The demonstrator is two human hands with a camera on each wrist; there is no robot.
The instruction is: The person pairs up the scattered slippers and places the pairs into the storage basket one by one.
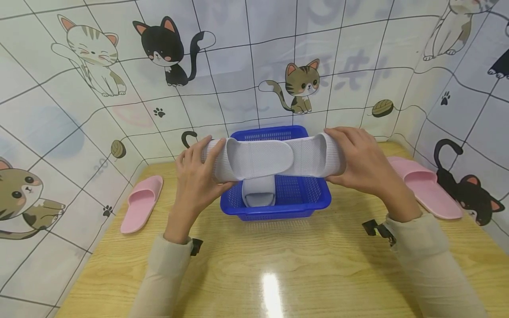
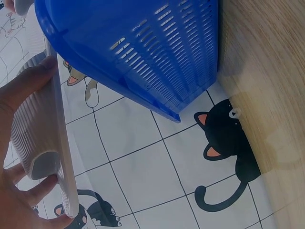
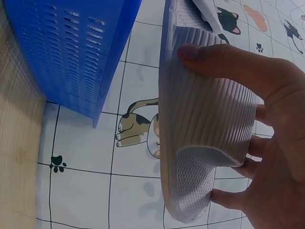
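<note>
Fingers [image 1: 215, 152] curled round the ribbed straps [image 1: 335, 155], the left hand [image 1: 194, 174] and right hand [image 1: 361, 162] each grip one white slide slipper [image 1: 258, 159] above a blue perforated basket [image 1: 294, 206].

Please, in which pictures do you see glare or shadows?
Head view: a bright glare streak on the table, soft shadows beside the sleeves; left wrist view: the basket looks dim; right wrist view: the held slipper looks greyish, shaded.

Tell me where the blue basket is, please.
In the head view, the blue basket stands mid-picture on the table, a pink slipper on each side.
</note>
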